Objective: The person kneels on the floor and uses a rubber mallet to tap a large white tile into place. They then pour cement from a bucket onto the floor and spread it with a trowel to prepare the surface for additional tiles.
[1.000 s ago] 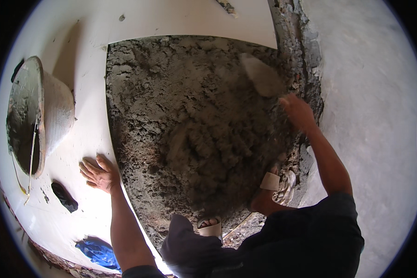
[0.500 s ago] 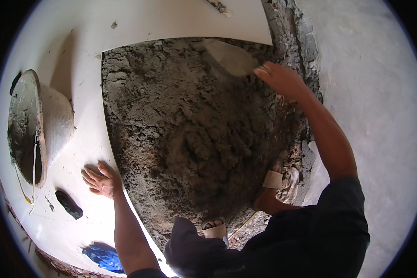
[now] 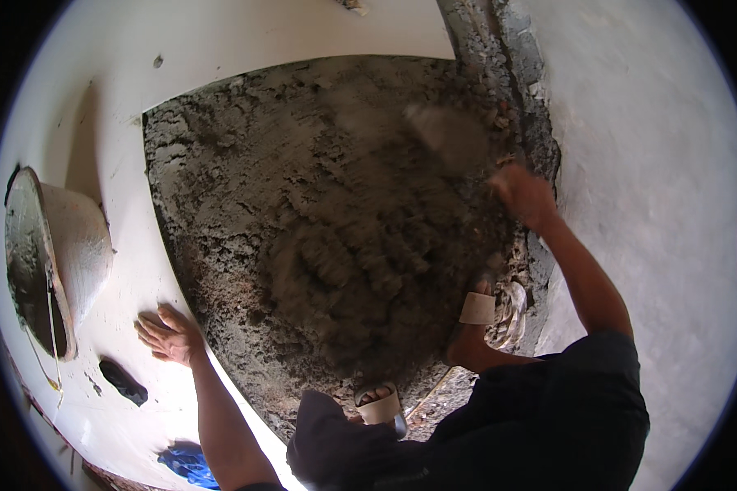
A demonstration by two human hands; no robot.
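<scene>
My right hand [image 3: 522, 195] is closed round the handle of a trowel [image 3: 450, 137], whose broad blade is smeared by motion. The blade lies over grey mortar [image 3: 246, 164], toward the far right of the bed. Rough ridges and a heap of looser mortar [image 3: 352, 254] fill the middle, nearer to me. My left hand [image 3: 170, 334] rests flat with fingers spread on the white tiled floor [image 3: 139, 270], just left of the mortar's edge. Nothing is in it.
A mortar-smeared bucket [image 3: 78, 254] lies tipped on the tiles at left. A dark object [image 3: 123, 381] and a blue cloth or bag [image 3: 190, 465] lie nearer. A pale wall [image 3: 630, 147] stands at right. My sandalled feet [image 3: 379, 405] are at the mortar's near edge.
My right hand has drawn the trowel nearer to me and to the right. My left hand stays flat on the tiles. The whole view has shifted slightly.
</scene>
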